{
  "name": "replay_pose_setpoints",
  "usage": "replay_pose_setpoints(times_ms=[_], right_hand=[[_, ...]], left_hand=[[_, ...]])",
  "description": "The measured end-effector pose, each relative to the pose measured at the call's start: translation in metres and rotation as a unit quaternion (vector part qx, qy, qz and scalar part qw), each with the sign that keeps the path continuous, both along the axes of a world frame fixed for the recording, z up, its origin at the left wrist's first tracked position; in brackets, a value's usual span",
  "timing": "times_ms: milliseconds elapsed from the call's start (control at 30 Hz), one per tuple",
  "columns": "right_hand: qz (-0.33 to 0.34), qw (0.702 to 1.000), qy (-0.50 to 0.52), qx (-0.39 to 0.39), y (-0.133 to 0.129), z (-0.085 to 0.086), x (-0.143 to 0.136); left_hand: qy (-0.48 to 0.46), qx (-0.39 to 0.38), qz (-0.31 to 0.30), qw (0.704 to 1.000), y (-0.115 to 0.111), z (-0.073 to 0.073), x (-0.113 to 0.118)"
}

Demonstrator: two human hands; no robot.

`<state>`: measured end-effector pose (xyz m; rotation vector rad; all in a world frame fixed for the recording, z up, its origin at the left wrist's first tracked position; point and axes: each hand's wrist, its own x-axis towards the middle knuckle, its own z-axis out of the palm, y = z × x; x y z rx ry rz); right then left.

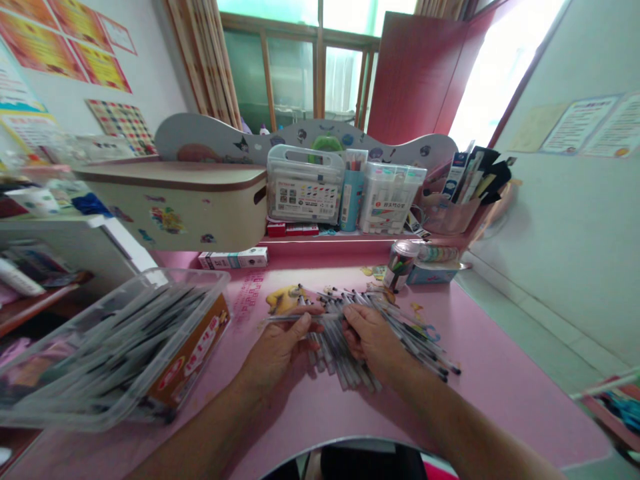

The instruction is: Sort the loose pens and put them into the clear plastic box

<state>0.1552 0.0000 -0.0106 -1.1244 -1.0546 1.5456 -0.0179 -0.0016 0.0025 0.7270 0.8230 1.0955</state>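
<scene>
Both hands are over a loose pile of clear-barrelled pens point(345, 370) on the pink desk. My left hand point(280, 343) pinches a slim clear pen point(327, 318) between thumb and fingers. The pen lies level, and its right end reaches my right hand point(373, 337), whose thumb and fingers are closed on it. Below and between the hands, pens fan toward the desk's front; others with dark tips spread to the right. A clear plastic bin point(223, 283) at the left holds many similar pens in plastic sleeves.
On the back shelf stand a cream storage box point(200, 213), a clear marker case point(305, 190), a blue pencil holder point(351, 200) and a pink cup point(450, 217) of stationery. A clear jar point(399, 267) sits beside a blue box point(434, 272). The desk's curved front edge point(350, 439) is near the body.
</scene>
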Motion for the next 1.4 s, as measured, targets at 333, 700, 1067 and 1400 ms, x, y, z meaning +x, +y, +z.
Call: replay_pose_setpoints(times_ms=[333,700,1067,1400], right_hand=[[-0.056,0.976,-0.101,0.182,-0.0062,0.0041,-0.0011],[-0.008,0.978,-0.141,0.152,-0.0033,0.0046,0.0014],[0.013,0.989,-0.100,0.108,-0.0026,-0.0024,0.0026],[0.035,0.987,-0.126,0.092,-0.0025,-0.0015,0.0014]], left_hand=[[0.010,-0.029,0.050,0.998,0.0073,-0.0012,-0.0010],[0.018,-0.001,0.044,0.999,0.0072,-0.0033,-0.0023],[0.017,-0.003,0.039,0.999,0.0031,0.0001,0.0005],[0.010,0.013,0.046,0.999,0.0030,-0.0035,0.0001]])
